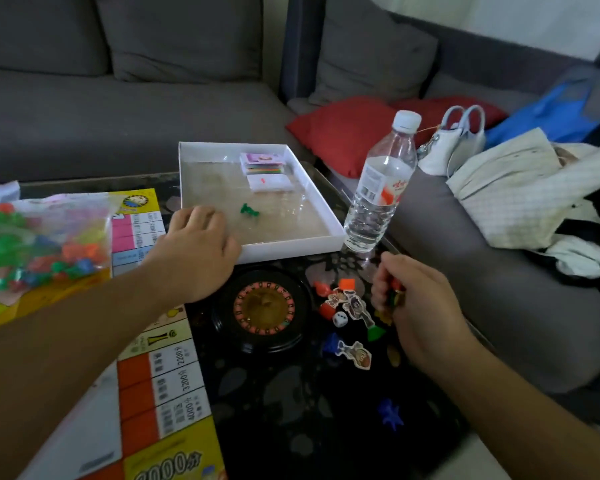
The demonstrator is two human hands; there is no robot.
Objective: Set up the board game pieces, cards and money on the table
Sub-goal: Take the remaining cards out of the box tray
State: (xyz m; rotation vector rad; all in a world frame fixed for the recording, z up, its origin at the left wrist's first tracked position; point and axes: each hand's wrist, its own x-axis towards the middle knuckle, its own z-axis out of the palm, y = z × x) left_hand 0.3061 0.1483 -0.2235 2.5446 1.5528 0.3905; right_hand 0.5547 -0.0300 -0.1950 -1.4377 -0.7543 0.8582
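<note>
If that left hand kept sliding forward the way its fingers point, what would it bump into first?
Probably the near wall of the white box: the left hand already lies at its near-left corner, fingers aimed over the rim. Inside, the small green piece would come next, though depth is hard to judge.

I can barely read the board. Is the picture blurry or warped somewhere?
Head view: the game board print is soft, the dark table dim, glare washes out the upper right corner, and wide-angle bending stretches both forearms and tilts the water bottle.

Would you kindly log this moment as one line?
left hand: on box edge | right hand: gripping pieces | bag: on board
</note>
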